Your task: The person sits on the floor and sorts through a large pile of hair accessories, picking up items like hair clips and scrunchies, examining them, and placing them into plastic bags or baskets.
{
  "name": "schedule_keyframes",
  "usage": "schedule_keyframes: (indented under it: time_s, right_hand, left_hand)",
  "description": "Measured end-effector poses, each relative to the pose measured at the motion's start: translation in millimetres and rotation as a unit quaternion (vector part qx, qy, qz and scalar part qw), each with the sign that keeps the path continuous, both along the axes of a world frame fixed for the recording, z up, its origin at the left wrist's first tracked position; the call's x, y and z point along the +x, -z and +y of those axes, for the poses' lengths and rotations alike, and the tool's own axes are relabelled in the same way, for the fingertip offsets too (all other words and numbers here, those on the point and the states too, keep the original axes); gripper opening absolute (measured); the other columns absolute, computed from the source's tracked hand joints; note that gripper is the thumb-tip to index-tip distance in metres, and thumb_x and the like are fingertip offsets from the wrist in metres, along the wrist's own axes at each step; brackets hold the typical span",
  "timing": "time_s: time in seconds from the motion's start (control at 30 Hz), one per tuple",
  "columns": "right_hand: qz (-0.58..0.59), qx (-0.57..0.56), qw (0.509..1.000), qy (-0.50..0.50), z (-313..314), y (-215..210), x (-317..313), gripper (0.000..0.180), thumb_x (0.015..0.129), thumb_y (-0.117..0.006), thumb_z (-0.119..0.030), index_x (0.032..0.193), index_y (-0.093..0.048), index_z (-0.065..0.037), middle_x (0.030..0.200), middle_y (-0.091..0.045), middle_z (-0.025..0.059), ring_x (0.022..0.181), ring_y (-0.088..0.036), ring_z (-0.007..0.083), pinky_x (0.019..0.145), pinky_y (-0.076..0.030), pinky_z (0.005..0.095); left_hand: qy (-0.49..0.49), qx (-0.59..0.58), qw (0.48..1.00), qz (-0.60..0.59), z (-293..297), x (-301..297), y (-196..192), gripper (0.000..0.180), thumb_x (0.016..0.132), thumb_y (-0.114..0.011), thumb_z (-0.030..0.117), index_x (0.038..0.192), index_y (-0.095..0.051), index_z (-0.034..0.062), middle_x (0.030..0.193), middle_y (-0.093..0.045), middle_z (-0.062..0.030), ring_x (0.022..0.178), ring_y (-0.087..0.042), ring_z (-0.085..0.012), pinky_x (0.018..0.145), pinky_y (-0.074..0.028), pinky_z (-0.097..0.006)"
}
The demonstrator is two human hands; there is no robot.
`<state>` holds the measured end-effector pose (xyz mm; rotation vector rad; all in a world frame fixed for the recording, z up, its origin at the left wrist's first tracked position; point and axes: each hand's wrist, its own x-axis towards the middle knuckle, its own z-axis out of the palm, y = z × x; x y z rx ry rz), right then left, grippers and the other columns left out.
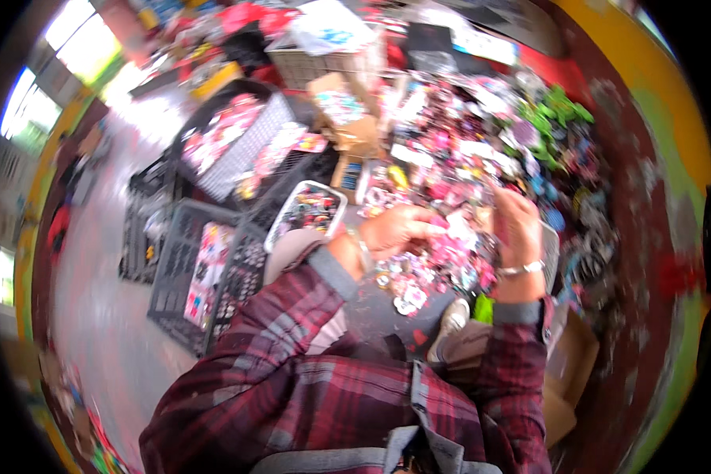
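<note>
While both hands work over the heap, the left hand (395, 229) curls around small pink trinkets (442, 253), knuckles up; the right hand (517, 225) pinches something too blurred to name. Left of both, a tray (306, 213); beyond, crates (237, 142).

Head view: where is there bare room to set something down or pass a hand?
Bare grey floor lies left of the dark crates. A small dark patch shows below the left hand. Around both hands, including the right hand, the pile of small pink packets is crowded.
</note>
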<state>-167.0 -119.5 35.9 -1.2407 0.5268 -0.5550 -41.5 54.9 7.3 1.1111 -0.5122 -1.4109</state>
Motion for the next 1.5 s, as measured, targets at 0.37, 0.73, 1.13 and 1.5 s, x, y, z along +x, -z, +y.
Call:
schedule_keyframes:
  time_s: [0.37, 0.73, 1.13, 1.5]
  right_hand:
    - [0.084, -0.024, 0.995, -0.052, -7.1, 37.7, 19.6, 0.024, 0.088, -0.055, -0.023, 0.083, -0.064, -0.001, 0.067, -0.063, 0.0066, 0.039, -0.042, 0.0043, 0.035, -0.03, 0.0179]
    - [0.21, -0.077, 0.971, -0.088, -1.2, 89.2, 55.1, 0.023, 0.086, -0.055, -0.021, 0.081, -0.063, 0.0, 0.065, -0.061, 0.005, 0.039, -0.042, 0.0051, 0.034, -0.028, 0.0185]
    - [0.208, 0.046, 0.976, -0.049, 12.8, 79.8, 66.0, 0.026, 0.088, -0.053, -0.023, 0.082, -0.061, 0.0, 0.067, -0.062, 0.0083, 0.039, -0.042, 0.0054, 0.037, -0.031, 0.0183]
    - [-0.154, 0.407, 0.9, -0.028, 21.7, 50.9, 46.9, 0.051, 0.091, -0.042, -0.04, 0.119, -0.042, 0.003, 0.111, -0.05, 0.0223, 0.102, -0.049, 0.0301, 0.08, -0.046, 0.034]
  left_hand:
    - [-0.388, -0.036, 0.921, 0.021, 153.7, 94.1, -2.1, 0.018, 0.086, -0.057, 0.018, 0.1, -0.056, 0.0066, 0.087, -0.063, -0.0043, 0.078, -0.061, -0.0158, 0.067, -0.047, -0.029]
    - [-0.571, -0.045, 0.812, 0.113, 204.3, 287.3, 82.8, 0.017, 0.087, -0.054, 0.02, 0.099, -0.054, 0.008, 0.085, -0.058, -0.0061, 0.078, -0.059, -0.021, 0.066, -0.048, -0.029]
    - [-0.596, 0.026, 0.798, 0.084, 147.4, 428.2, 116.2, 0.027, 0.087, -0.047, 0.022, 0.094, -0.052, -0.0037, 0.086, -0.059, -0.016, 0.078, -0.059, -0.026, 0.067, -0.049, -0.036]
    - [-0.291, -0.03, 0.956, 0.037, 58.2, 198.6, 31.9, 0.022, 0.088, -0.052, 0.016, 0.101, -0.056, -0.0005, 0.09, -0.063, -0.0104, 0.078, -0.061, -0.016, 0.064, -0.049, -0.024]
